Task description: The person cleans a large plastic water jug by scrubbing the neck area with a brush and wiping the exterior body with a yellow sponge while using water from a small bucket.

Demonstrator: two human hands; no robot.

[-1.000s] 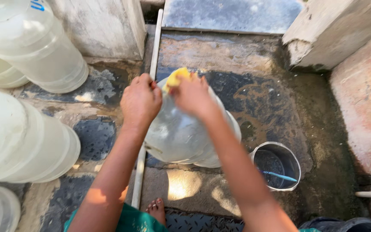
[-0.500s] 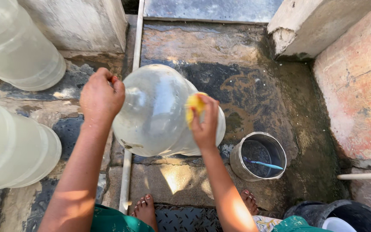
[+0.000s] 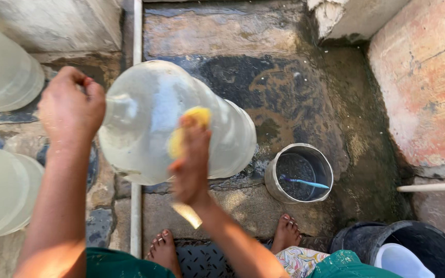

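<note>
A large clear plastic water jug (image 3: 150, 113) is tilted on its side over the wet stone floor. My left hand (image 3: 70, 108) is closed around the jug's neck at its left end. My right hand (image 3: 191, 162) presses a yellow sponge (image 3: 186, 128) against the jug's side; the hand is blurred with motion. My bare feet (image 3: 163, 249) stand on a black grated mat below.
A small grey bucket (image 3: 298, 172) with dark water and a blue brush sits to the right of the jug. More clear jugs (image 3: 3, 77) lie at the left. A white pipe (image 3: 137, 31) runs up the floor. A black tub (image 3: 403, 249) stands at bottom right, walls at top and right.
The jug has swung further onto its side, neck toward my left hand. My right hand with the sponge has slid from the jug's right side down across its middle.
</note>
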